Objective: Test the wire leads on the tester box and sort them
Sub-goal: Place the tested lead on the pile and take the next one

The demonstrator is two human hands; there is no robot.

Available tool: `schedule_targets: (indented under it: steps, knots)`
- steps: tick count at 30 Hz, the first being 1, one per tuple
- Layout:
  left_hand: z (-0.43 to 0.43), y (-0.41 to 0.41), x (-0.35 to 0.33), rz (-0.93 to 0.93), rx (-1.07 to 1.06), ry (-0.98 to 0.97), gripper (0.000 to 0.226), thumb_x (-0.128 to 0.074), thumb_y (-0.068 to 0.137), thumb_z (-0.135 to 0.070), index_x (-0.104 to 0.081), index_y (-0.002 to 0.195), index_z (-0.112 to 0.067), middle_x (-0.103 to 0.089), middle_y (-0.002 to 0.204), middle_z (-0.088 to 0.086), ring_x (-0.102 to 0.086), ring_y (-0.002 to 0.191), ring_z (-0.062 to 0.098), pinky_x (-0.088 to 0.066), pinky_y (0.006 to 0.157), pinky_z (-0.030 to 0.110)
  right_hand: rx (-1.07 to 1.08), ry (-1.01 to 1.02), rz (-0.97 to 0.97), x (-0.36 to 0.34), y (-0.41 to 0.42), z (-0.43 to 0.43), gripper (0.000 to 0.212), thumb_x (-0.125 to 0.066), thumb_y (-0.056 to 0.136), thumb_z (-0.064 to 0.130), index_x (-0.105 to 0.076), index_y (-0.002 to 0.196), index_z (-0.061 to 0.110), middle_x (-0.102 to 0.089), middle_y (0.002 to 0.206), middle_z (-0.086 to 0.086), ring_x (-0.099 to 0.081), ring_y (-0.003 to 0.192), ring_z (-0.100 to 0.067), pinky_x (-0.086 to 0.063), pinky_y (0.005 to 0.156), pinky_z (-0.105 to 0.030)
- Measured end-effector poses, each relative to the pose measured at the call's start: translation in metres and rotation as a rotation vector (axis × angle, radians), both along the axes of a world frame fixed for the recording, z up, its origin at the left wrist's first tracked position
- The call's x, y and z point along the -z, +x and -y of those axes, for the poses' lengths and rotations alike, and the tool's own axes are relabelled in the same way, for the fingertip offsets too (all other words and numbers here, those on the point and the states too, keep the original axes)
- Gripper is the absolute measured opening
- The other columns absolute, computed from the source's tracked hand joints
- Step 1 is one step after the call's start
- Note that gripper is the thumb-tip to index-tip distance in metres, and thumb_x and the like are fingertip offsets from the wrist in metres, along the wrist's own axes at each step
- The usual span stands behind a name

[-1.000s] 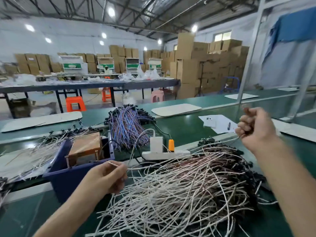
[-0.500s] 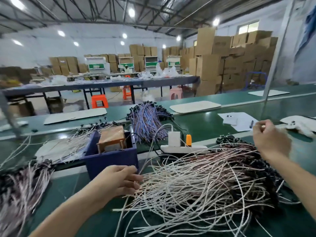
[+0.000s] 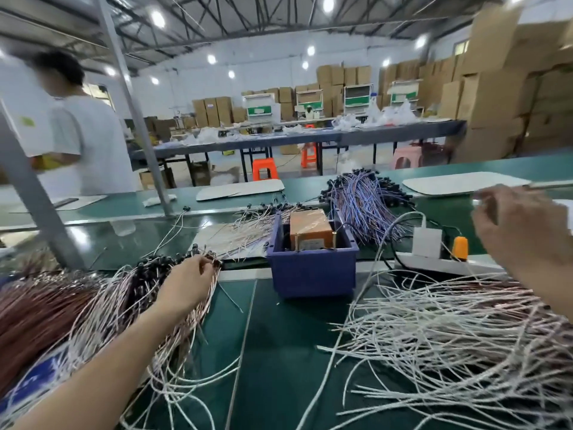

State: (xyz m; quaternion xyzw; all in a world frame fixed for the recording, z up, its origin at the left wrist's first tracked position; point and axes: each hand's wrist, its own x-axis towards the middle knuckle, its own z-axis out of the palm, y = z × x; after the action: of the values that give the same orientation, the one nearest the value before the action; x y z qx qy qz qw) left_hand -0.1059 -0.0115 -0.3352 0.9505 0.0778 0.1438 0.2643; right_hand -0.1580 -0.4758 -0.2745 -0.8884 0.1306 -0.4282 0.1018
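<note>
Head view, one frame. Green bench (image 3: 279, 367) carries three heaps of wire leads and the tester.

Tester box (image 3: 311, 231) – orange-brown, sits inside a blue bin (image 3: 313, 271) at bench centre, between the two hands and touched by neither.

Left hand (image 3: 189, 285): reaches out over the left pile (image 3: 102, 305), a heap of pale and reddish leads with black connector ends. Fingers are curled, fingertips (image 3: 210, 266) drawn together in a pinch on lead ends at the far edge of that heap.

Right hand (image 3: 521, 225): raised above the bench at the right edge, over the power strip (image 3: 446, 265). Motion-blurred. Fingers look loosely bent; whether anything is held cannot be told.

Right pile (image 3: 465, 336) – white and pinkish leads, spread loose on the bench under the right forearm.

Behind the bin, a bundle of purple-blue leads (image 3: 366, 206); to its left, a fan of pale leads (image 3: 248, 231) on a light sheet.

Power strip has a white adapter (image 3: 426, 242) plugged in, with an orange part (image 3: 459, 247) beside it.

Another person in a white shirt (image 3: 83, 144) stands at far left.
</note>
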Motion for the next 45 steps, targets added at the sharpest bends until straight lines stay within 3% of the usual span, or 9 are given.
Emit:
schedule_targets:
  steps: [6,13,16,19,22,25,32,38,45]
  knots:
    - [-0.010,0.024,0.008,-0.039,-0.098,0.118,0.039,-0.036,0.103,-0.016,-0.044,0.140,-0.005,-0.061,0.124,0.022,-0.060,0.109,0.036,-0.048,0.093,0.044,-0.358,-0.056,-0.068,0.018,0.017,-0.124,0.026,-0.056,0.094,0.021,-0.066,0.118,0.016,-0.070,0.110,-0.010,-0.060,0.104,-0.033,-0.038,0.099,-0.046]
    - [-0.033,0.060,0.016,-0.135,-0.210,0.167,0.054,-0.033,0.098,-0.007,-0.032,0.151,-0.013,-0.045,0.142,0.023,-0.047,0.126,0.040,-0.042,0.105,0.053,-0.499,-0.145,0.028,0.040,0.035,-0.182,0.029,-0.059,0.089,0.018,-0.064,0.118,0.015,-0.066,0.107,-0.008,-0.058,0.102,-0.032,-0.042,0.094,-0.046]
    - [-0.042,0.080,0.015,-0.078,-0.186,0.120,0.063,-0.033,0.094,0.000,-0.031,0.154,-0.017,-0.046,0.145,0.023,-0.052,0.123,0.040,-0.047,0.102,0.053,-0.532,-0.151,0.047,0.034,0.047,-0.192,0.030,-0.058,0.091,0.017,-0.062,0.121,0.014,-0.064,0.110,-0.009,-0.057,0.106,-0.032,-0.041,0.098,-0.047]
    - [-0.045,0.098,0.010,-0.030,-0.181,0.035,0.044,-0.030,0.103,-0.013,-0.043,0.145,-0.016,-0.055,0.138,0.018,-0.059,0.111,0.037,-0.050,0.096,0.050,-0.550,-0.143,0.022,0.023,0.063,-0.200,0.031,-0.058,0.094,0.019,-0.061,0.124,0.013,-0.063,0.116,-0.011,-0.057,0.111,-0.033,-0.040,0.102,-0.048]
    - [-0.050,0.116,0.005,-0.161,-0.205,0.111,0.046,-0.023,0.106,-0.037,-0.055,0.124,-0.010,-0.062,0.125,0.017,-0.055,0.113,0.035,-0.042,0.104,0.047,-0.557,-0.139,0.027,0.017,0.075,-0.207,0.031,-0.057,0.096,0.021,-0.060,0.126,0.015,-0.061,0.119,-0.009,-0.055,0.114,-0.032,-0.038,0.103,-0.045]
    - [-0.062,0.132,0.005,-0.328,-0.202,0.249,0.052,-0.033,0.104,-0.045,-0.059,0.124,-0.006,-0.062,0.126,0.020,-0.053,0.122,0.038,-0.037,0.110,0.047,-0.567,-0.134,0.042,0.017,0.082,-0.213,0.029,-0.058,0.095,0.022,-0.060,0.124,0.016,-0.060,0.118,-0.009,-0.055,0.112,-0.030,-0.038,0.101,-0.044]
    - [-0.062,0.134,0.013,-0.381,-0.213,0.523,0.029,-0.053,0.100,-0.035,-0.057,0.112,-0.009,-0.051,0.138,0.020,-0.036,0.135,0.039,-0.032,0.110,0.052,-0.571,-0.119,0.071,0.029,0.091,-0.215,0.027,-0.059,0.092,0.015,-0.064,0.119,0.013,-0.060,0.115,-0.010,-0.056,0.107,-0.033,-0.039,0.098,-0.045]
    - [-0.050,0.119,0.020,-0.257,-0.171,0.700,0.047,-0.041,0.097,-0.004,-0.036,0.144,-0.009,-0.047,0.143,0.019,-0.037,0.134,0.037,-0.034,0.107,0.051,-0.570,-0.137,0.073,0.030,0.086,-0.215,0.028,-0.061,0.091,0.015,-0.063,0.120,0.013,-0.059,0.116,-0.010,-0.056,0.107,-0.033,-0.038,0.097,-0.045]
    - [-0.047,0.109,0.012,-0.362,-0.157,0.811,0.041,-0.038,0.094,-0.002,-0.049,0.133,-0.007,-0.046,0.140,0.019,-0.036,0.133,0.036,-0.033,0.107,0.049,-0.570,-0.141,0.093,0.020,0.078,-0.209,0.028,-0.060,0.092,0.015,-0.063,0.119,0.013,-0.058,0.117,-0.011,-0.056,0.109,-0.034,-0.039,0.099,-0.047]
